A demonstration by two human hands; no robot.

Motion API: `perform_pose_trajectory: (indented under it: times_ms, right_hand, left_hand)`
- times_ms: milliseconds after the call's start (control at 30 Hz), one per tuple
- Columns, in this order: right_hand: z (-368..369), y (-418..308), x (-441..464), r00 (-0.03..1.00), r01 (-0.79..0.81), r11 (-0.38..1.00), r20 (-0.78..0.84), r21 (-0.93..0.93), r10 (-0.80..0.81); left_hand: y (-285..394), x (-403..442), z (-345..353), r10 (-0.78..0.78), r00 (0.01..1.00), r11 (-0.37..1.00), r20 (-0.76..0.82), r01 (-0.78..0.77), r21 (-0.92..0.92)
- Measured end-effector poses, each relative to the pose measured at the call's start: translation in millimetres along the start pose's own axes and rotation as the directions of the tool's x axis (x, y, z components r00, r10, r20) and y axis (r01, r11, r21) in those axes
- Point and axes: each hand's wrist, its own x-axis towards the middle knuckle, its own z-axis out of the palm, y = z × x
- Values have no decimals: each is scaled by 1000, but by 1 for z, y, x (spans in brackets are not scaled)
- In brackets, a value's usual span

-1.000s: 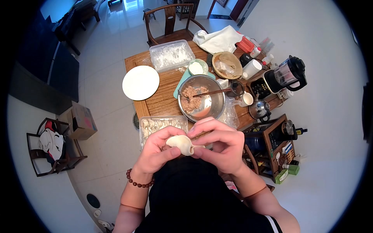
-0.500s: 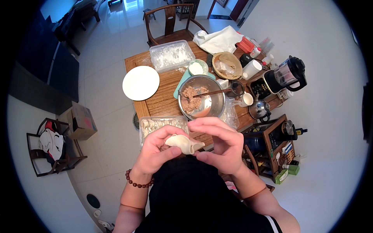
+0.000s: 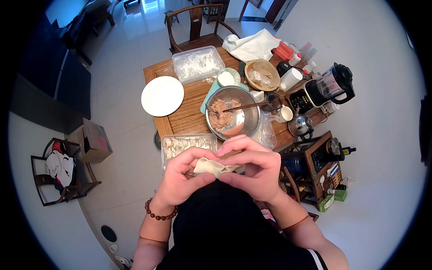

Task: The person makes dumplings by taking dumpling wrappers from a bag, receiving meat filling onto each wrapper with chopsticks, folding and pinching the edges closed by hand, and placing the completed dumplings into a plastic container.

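Observation:
A pale folded dumpling (image 3: 210,167) is held between both hands in front of my chest. My left hand (image 3: 183,176) grips its left part between thumb and fingers. My right hand (image 3: 254,168) pinches its right end, thumb below and fingers above. Just beyond the hands, a clear tray (image 3: 213,137) holds several dumplings, partly hidden by my left hand. The steel bowl (image 3: 255,118) behind them contains pinkish filling (image 3: 220,118), with chopsticks (image 3: 247,106) resting in it.
On the wooden table (image 3: 186,114) stand a white plate (image 3: 162,96), a floured container (image 3: 198,65), a small bowl of white powder (image 3: 226,78), a basket (image 3: 262,75), a blender (image 3: 330,85) and a kettle (image 3: 300,125). A wooden chair (image 3: 195,24) is behind the table.
My right hand's fingers opened off the dumpling half a second ago and now close on its right end again. The dumpling has tilted, and its upper edge looks flatter.

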Motion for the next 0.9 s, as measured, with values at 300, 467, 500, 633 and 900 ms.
perform_pose_trajectory:
  times_ms: [300, 467, 500, 633, 900]
  right_hand:
    - [-1, 11, -2, 999, 41, 999, -16, 11, -40]
    - [7, 3, 2, 994, 9, 987, -107, -163, -26]
    - [9, 5, 0, 984, -42, 998, -176, -41, 34]
    - [1, 17, -11, 975, -145, 984, -154, 108, 161]
    - [2, 17, -14, 982, -115, 985, -135, 129, 133]
  left_hand:
    - [2, -5, 1, -8, 1000, 989, -20, 11, 145]
    - [-8, -1, 10, 88, 986, 977, -145, -57, 204]
    - [-12, -1, 11, 181, 968, 959, -175, -135, 249]
    - [-20, -3, 12, 369, 898, 896, -238, -276, 348]
    - [-18, 8, 13, 555, 828, 703, -81, -415, 578]
